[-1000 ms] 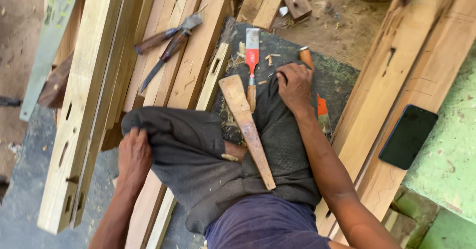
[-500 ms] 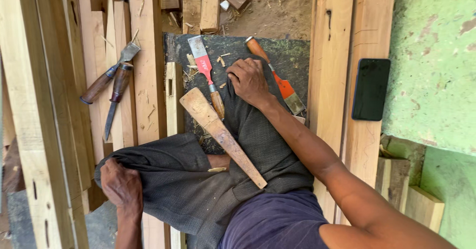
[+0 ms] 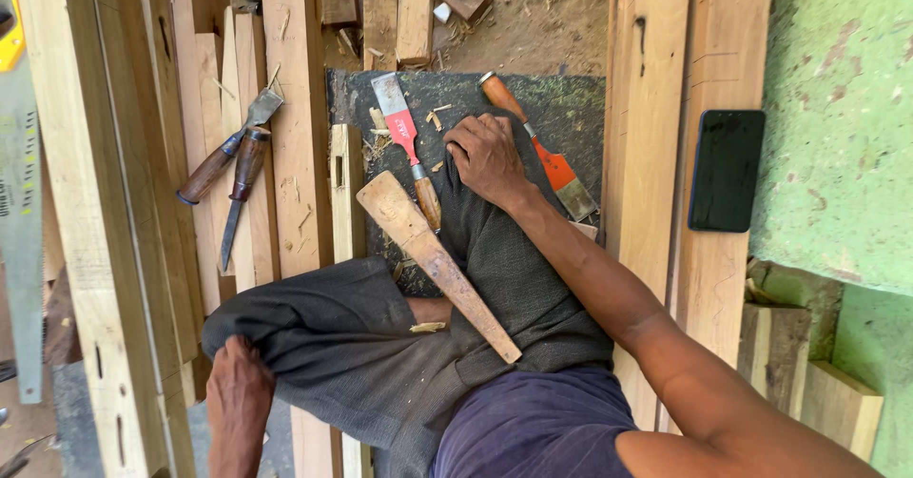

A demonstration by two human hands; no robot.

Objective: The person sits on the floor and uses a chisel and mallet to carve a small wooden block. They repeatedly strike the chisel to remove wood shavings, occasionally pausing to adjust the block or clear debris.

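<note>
Just beside right hand [image 3: 487, 159], resting empty on knee: red-bladed chisel [image 3: 537, 145] on mat.

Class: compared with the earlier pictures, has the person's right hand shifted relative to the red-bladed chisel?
No. The right hand rests on the knee between both chisels, beside the red-bladed chisel; only the camera moved.

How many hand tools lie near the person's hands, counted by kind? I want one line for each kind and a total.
Chisels: 4 (red-bladed chisel, orange-bladed chisel, two brown-handled chisels)
Wooden mallet: 1
Handsaw: 1
Total: 6
The right hand rests between the first two chisels; the left hand is on the knee.
</note>
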